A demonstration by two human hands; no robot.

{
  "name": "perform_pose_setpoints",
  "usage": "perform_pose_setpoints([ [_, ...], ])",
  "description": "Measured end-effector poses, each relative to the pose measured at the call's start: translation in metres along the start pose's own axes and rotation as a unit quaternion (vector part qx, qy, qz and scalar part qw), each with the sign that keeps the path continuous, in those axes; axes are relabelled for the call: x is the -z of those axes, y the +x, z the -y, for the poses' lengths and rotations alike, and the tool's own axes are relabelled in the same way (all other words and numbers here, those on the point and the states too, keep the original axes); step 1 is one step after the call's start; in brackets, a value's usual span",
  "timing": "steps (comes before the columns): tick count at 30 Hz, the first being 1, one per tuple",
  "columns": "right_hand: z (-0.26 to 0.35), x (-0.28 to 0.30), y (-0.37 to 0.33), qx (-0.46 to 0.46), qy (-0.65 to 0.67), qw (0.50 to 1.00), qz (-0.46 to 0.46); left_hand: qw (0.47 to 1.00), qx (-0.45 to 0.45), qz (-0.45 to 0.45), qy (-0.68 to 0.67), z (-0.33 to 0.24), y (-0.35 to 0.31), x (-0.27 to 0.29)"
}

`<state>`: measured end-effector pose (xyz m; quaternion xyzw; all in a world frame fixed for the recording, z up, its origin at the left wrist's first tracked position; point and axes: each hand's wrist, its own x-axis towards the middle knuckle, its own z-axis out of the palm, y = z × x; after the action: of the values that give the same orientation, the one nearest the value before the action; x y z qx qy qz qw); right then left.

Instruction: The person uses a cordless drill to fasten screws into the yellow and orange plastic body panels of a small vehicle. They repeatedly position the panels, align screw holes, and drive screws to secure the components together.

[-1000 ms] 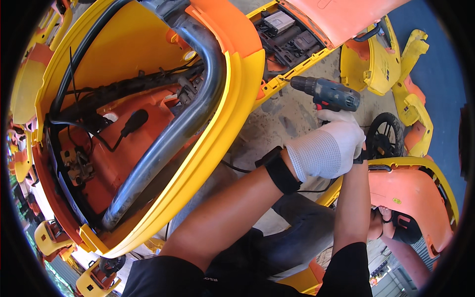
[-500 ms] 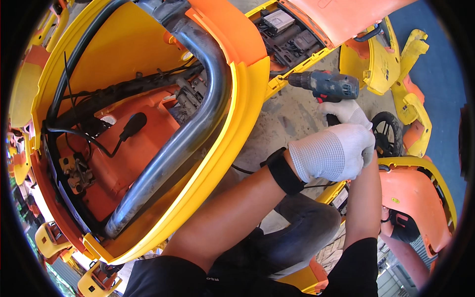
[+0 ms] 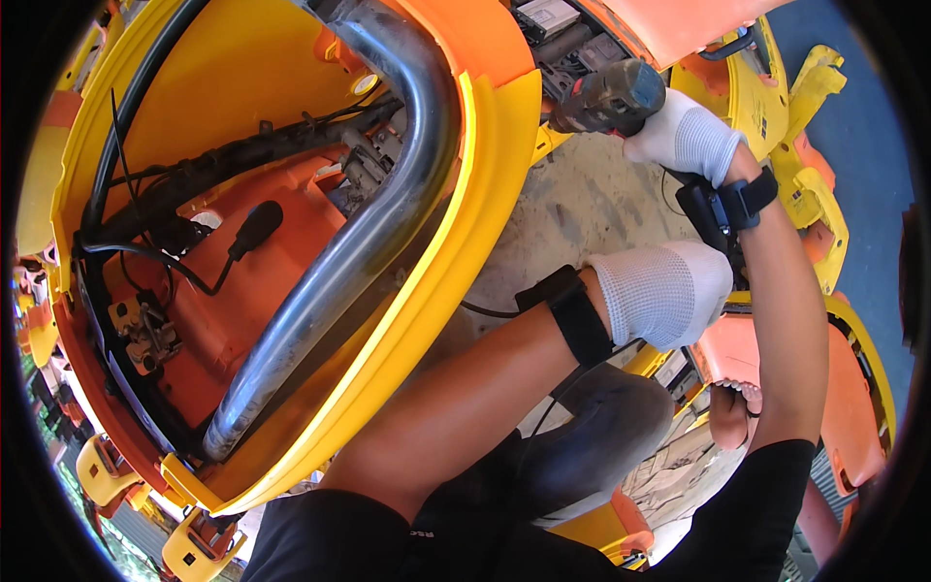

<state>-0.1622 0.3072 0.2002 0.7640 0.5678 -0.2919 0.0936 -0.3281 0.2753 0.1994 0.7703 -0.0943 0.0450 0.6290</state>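
My right hand, in a white knit glove, is wrapped round the grip of a dark cordless drill with red accents. The drill points left, toward the edge of an orange and yellow vehicle shell; its tip is hidden behind that rim. Lower down, closer to me, my gloved left hand is curled closed, its fingers mostly hidden behind the back of the hand. Whatever it may hold does not show. Both wrists wear black straps; a dark device sits at the right one.
A thick black tube curves through the shell on the left, near a black-capped lever and cables. Beyond the drill lies a compartment with a grey box. Yellow panels stand at right. Another person's hand shows below.
My right hand has moved away from my left, up and forward, swinging the drill left toward the shell's edge. My left hand has shifted slightly right.
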Motion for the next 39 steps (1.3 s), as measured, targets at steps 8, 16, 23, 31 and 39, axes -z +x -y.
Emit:
perform_pose_setpoints([
  [8,-0.008,0.003,0.018,0.001,-0.062,0.998,0.029,0.998,0.036,-0.046,0.0,0.009,0.004,-0.007],
  [16,-0.019,0.0,0.029,0.05,-0.073,0.996,0.03,0.995,0.017,-0.079,0.052,0.012,0.003,-0.005],
  [23,-0.013,0.0,0.024,0.003,-0.017,0.999,0.047,0.991,0.006,-0.09,0.096,0.014,0.001,-0.003],
  [31,-0.039,-0.005,0.042,0.193,0.132,0.967,0.1,0.991,0.016,-0.096,0.097,0.015,0.003,-0.007],
  [39,-0.019,0.013,0.041,0.158,-0.033,0.984,0.071,0.993,0.058,-0.073,0.077,0.012,0.004,-0.003],
])
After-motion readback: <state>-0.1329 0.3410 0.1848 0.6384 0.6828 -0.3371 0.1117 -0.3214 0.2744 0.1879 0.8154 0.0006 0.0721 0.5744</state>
